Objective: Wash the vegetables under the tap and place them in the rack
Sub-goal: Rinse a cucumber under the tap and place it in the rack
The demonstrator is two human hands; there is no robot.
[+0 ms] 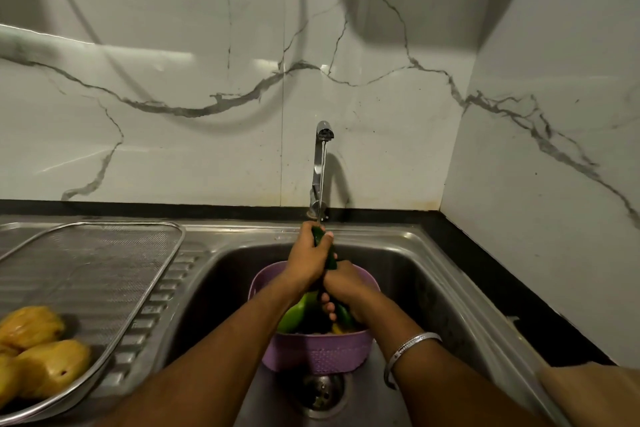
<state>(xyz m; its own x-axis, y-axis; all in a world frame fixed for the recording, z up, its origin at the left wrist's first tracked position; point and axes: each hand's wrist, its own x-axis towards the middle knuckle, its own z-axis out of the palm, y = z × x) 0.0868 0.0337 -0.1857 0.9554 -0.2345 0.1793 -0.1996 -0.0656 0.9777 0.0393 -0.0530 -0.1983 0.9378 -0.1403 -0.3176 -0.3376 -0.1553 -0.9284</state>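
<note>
Green cucumber is gripped under tap w/ water running, fingers of left hand & right hand curled round it. Purple basket of veg sits below tap; mesh rack w/ yellow veg left of tap.

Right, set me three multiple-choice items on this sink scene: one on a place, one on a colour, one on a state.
1. Where does the basket stand?
A. In the sink basin
B. On the draining board
C. On the black counter

2. What colour is the basket?
A. Red
B. Purple
C. White

3. What is the tap doing?
A. Shut off
B. Running
C. Covered by a cloth

Answers:
1 A, it sits in the sink just above the drain.
2 B, its perforated wall is purple.
3 B, a thin stream falls from the spout onto the green vegetable gripped by the left hand and right hand.
</note>
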